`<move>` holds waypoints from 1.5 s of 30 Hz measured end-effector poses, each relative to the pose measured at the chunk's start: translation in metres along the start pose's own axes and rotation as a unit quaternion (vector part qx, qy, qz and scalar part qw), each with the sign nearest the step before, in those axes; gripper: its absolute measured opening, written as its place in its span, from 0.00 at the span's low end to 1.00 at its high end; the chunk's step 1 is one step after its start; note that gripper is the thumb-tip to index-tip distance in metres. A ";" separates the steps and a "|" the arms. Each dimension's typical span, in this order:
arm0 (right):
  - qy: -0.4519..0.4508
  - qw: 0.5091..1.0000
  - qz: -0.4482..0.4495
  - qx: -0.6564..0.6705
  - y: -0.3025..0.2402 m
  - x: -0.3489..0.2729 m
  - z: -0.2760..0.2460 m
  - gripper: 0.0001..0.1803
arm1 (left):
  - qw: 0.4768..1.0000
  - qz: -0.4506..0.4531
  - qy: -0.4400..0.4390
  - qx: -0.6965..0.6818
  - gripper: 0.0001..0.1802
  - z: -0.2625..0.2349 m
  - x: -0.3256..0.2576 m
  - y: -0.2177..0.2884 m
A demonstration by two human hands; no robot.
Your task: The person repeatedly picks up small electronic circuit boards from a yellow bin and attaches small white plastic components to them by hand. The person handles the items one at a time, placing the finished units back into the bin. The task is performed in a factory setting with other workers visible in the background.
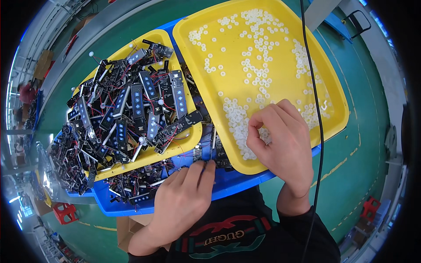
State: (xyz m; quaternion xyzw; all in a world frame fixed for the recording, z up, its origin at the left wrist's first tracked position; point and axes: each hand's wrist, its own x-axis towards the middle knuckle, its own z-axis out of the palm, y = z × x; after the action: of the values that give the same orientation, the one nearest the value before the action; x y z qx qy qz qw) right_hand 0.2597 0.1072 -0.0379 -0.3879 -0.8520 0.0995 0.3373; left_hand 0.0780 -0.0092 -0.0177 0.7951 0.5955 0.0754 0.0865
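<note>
My left hand reaches over the near rim of a blue bin. Its fingers are closed on a small black circuit board with thin red wires; the fingertips hide part of it. My right hand is over the near part of a yellow tray, thumb and forefinger bent together in a pinch. Whatever they may hold is too small or hidden to make out. Right beside these fingers lies a dense pile of small white plastic rings, with more rings scattered across the tray.
A second yellow tray at the left is heaped with black electronic modules and wires. More boards fill the blue bin beneath it. A black cable hangs down past my right hand. Red stools stand on the green floor.
</note>
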 end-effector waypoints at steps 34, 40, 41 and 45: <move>-0.133 0.827 0.103 0.537 -0.044 -0.006 -0.006 0.18 | 0.522 -0.033 0.150 -0.839 0.18 0.001 -0.028 -0.046; -0.072 0.826 0.080 0.554 -0.050 -0.008 0.012 0.14 | 0.276 -0.123 0.215 -0.929 0.17 0.001 -0.015 -0.033; -0.067 0.813 0.111 0.568 -0.056 -0.009 0.013 0.13 | 0.302 -0.170 0.236 -0.908 0.17 -0.002 -0.014 -0.029; -0.046 0.829 0.079 0.552 -0.064 -0.009 0.022 0.09 | 0.399 -0.164 0.267 -0.862 0.16 -0.003 -0.011 -0.023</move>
State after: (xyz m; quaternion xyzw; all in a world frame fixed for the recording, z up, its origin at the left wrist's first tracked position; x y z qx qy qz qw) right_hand 0.2120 0.0595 -0.0312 -0.1978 -0.6365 0.5969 0.4465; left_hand 0.0522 -0.0135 -0.0201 0.1255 0.3262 0.7415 0.5728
